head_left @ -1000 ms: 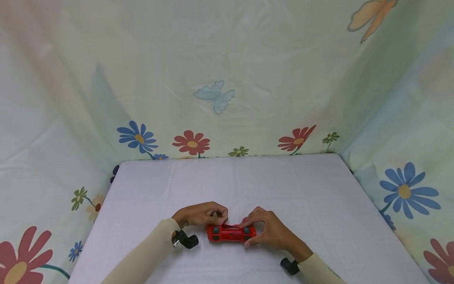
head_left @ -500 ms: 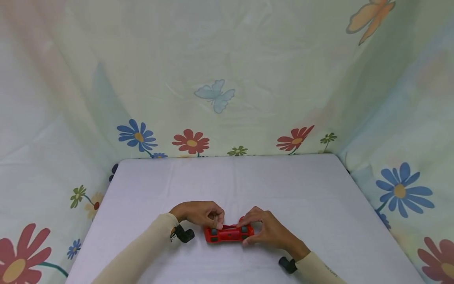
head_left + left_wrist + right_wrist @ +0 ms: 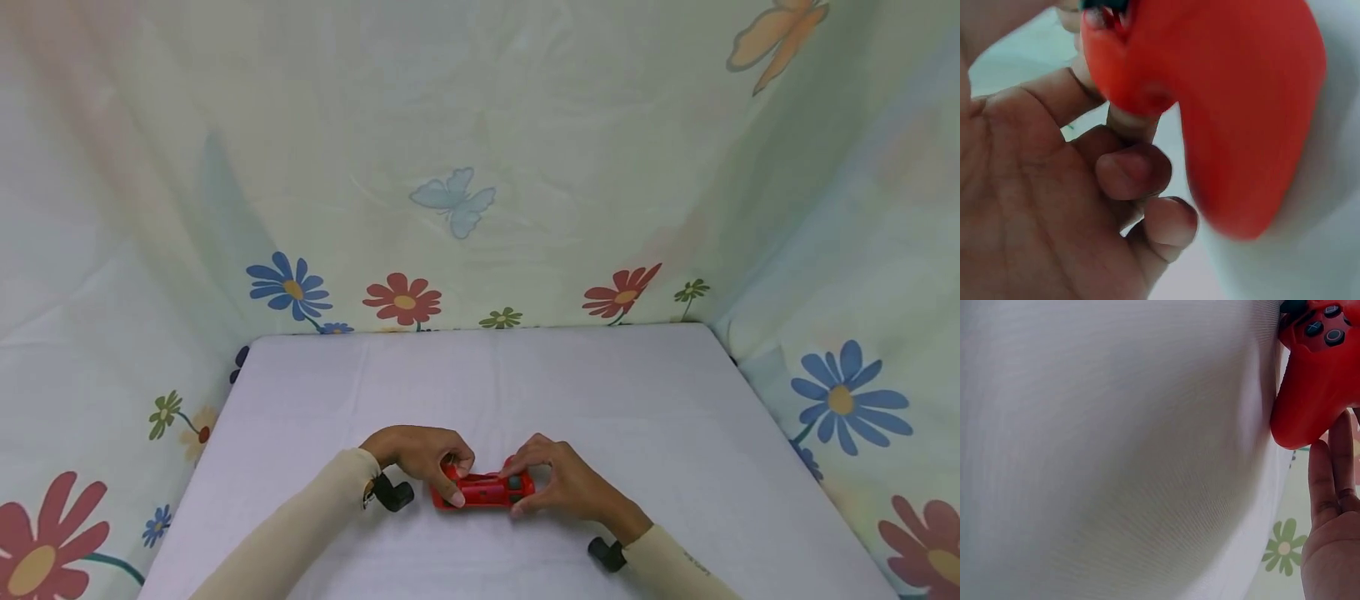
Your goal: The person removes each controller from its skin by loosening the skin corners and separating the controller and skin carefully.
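A red game controller (image 3: pixel 483 493) stands on the white cloth near the front middle, its dark shoulder buttons turned up toward the head camera. My left hand (image 3: pixel 422 454) grips its left end, with the thumb laid across the buttons there and the fingers curled behind. At the other end my right hand (image 3: pixel 570 485) pinches it between the thumb in front and the fingers at the back. The left wrist view shows one red handle (image 3: pixel 1247 125) close up and blurred, beside curled fingertips. In the right wrist view, fingers touch the other handle (image 3: pixel 1310 400), below the cross and circle buttons.
White cloth (image 3: pixel 600 392) covers the table. Pale curtains printed with flowers and butterflies (image 3: pixel 453 202) hang behind it and at both sides. A small black camera sits on each wrist, the left one (image 3: pixel 393 493) close to the controller's left end.
My left thumb has come from the controller's far edge over its left shoulder buttons toward the near side. The controller and both hands appear slightly farther left; the right hand keeps its hold.
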Tool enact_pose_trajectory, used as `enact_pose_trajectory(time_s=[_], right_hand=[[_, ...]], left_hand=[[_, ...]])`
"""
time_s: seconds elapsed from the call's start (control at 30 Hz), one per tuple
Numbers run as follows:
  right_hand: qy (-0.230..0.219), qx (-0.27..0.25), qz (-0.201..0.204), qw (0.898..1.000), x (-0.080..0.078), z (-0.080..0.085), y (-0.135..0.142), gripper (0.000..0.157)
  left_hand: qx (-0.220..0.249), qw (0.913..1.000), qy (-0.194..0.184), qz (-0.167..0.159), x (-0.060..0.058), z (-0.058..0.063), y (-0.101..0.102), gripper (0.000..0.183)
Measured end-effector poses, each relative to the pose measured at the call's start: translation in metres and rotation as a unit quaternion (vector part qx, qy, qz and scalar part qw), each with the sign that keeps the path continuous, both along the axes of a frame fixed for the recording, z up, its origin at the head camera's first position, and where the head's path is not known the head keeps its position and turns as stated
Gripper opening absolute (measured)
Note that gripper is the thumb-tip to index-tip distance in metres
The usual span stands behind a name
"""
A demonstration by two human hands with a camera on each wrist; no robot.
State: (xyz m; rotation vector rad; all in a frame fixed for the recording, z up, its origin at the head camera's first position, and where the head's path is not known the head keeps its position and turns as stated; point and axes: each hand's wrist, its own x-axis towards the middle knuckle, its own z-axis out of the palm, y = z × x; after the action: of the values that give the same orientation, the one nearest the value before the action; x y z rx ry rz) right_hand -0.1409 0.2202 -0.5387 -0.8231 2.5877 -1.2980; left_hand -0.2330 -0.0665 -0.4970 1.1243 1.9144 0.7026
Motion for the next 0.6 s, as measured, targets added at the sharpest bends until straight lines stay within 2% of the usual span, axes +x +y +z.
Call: enact_pose_trajectory(time_s=[0.07, 0.13, 0.3, 0.43, 0.53, 0.6], right_hand=[[0.003, 0.003, -0.003, 1.0, 0.0, 0.0, 0.0, 0.046], [0.003, 0.002, -0.005, 1.0, 0.001, 0.0, 0.0, 0.046], [-0.002, -0.003, -0.009, 1.0, 0.002, 0.0, 0.0, 0.046], [0.002, -0.006, -0.009, 1.0, 0.002, -0.003, 0.0, 0.044], [0.012, -0.009, -0.007, 1.0, 0.002, -0.004, -0.001, 0.043], [0.015, -0.01, -0.008, 1.0, 0.002, -0.005, -0.001, 0.043]], left_hand=[[0.014, 0.9995, -0.027, -0.004, 0.0, -0.002, 0.0, 0.031], [0.035, 0.9987, -0.037, 0.002, 0.001, -0.006, -0.001, 0.029], [0.09, 0.9952, 0.004, 0.037, 0.009, -0.014, -0.009, 0.027], [0.117, 0.9904, 0.031, 0.065, 0.018, -0.021, -0.019, 0.036], [0.146, 0.984, 0.053, 0.088, 0.025, -0.024, -0.025, 0.042], [0.167, 0.9767, 0.08, 0.109, 0.031, -0.025, -0.028, 0.042]])
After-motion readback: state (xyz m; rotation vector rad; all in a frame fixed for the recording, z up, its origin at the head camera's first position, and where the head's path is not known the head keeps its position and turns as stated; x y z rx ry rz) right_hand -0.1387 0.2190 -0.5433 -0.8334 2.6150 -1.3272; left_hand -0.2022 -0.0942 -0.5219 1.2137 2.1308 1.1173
